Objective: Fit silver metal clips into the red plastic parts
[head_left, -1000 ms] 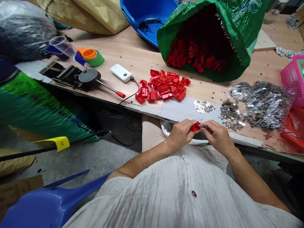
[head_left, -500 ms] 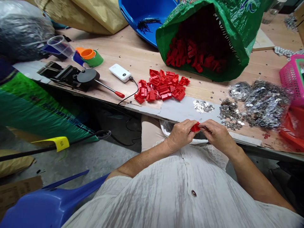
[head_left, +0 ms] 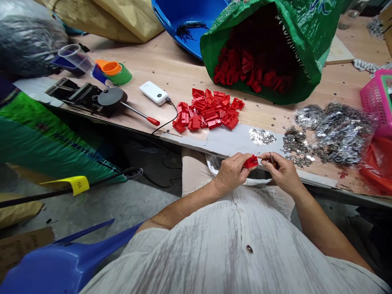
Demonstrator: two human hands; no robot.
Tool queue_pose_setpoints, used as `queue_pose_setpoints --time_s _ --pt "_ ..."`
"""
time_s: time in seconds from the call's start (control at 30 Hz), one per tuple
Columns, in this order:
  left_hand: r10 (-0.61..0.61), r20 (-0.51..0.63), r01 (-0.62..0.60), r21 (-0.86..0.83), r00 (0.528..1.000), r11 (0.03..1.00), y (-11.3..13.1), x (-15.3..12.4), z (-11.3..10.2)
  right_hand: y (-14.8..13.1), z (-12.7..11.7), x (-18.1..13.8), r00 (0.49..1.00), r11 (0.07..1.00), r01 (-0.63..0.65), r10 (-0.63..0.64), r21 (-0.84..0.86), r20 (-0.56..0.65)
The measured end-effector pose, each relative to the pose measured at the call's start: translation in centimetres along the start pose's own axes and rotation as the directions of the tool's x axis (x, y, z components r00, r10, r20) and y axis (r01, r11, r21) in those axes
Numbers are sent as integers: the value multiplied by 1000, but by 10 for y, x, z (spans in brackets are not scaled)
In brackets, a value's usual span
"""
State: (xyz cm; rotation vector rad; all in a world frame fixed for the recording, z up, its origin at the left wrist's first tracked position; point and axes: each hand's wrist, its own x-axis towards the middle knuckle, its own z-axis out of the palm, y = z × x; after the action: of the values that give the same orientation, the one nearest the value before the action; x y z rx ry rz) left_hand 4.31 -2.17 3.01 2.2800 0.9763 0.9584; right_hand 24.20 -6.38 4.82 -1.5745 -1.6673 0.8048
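Above the table's front edge, my left hand (head_left: 233, 170) pinches a small red plastic part (head_left: 251, 161) by its left end. Metal shows in the part's recess. My right hand (head_left: 282, 170) is closed just to its right, a short gap away, around a slim dark tool (head_left: 273, 162) with a brownish handle; the tool's kind is unclear. Beyond my hands lie a heap of red plastic parts (head_left: 211, 110), a patch of small shiny metal pieces (head_left: 262, 136) and a pile of duller metal pieces (head_left: 294, 141).
A green sack (head_left: 309, 77) of red parts lies open behind, beside a blue basin (head_left: 196, 51). On the left stand a lever press (head_left: 112, 97) and a white power bank (head_left: 153, 93) with a cable. Bagged metal pieces (head_left: 343, 132) and a pink basket (head_left: 375, 100) are right.
My right hand has moved slightly right, away from the red part, so the tool in it shows more. The red part is turned and more exposed in my left hand.
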Motion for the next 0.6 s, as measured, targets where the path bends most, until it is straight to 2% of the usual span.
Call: queue_pose_setpoints --time_s 0.1,0.3,0.6 --pt "5 6 -5 18 1000 1000 1 1 0 2 -1 0 997 997 -68 69 40 -25" --pt "36 1 -36 38 999 999 2 1 3 3 2 3 996 993 -82 80 82 26" --pt "21 -5 -21 72 1000 997 3 4 4 -4 4 0 1000 996 -12 10 -85 -19"
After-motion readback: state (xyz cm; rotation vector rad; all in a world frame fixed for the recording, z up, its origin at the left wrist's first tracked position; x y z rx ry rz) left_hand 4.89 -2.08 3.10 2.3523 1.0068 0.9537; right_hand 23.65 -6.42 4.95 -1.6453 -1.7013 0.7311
